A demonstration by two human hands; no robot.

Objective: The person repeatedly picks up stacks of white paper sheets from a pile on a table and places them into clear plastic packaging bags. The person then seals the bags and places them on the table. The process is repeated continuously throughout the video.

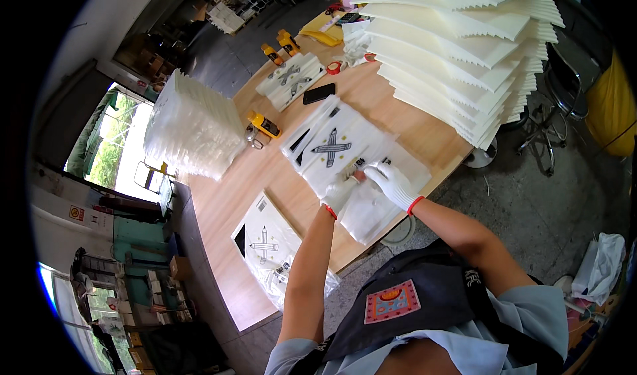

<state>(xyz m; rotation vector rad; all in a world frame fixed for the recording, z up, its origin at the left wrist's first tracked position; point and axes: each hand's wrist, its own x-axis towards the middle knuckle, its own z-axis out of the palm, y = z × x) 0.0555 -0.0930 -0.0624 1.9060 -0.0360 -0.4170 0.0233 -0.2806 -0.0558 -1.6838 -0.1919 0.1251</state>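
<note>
Fingers of both gloved hands, left hand and right hand, pinch small dark clips on the clear printed bag at the wooden table's near edge, where the slippery bags could slide off.

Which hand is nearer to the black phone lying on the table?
Left. The left hand sits on the printed bags, closer to the black phone; the right hand is beside it, slightly farther off.

White gloves, red cuffs; cream foam sheets; tan wooden table.
</note>
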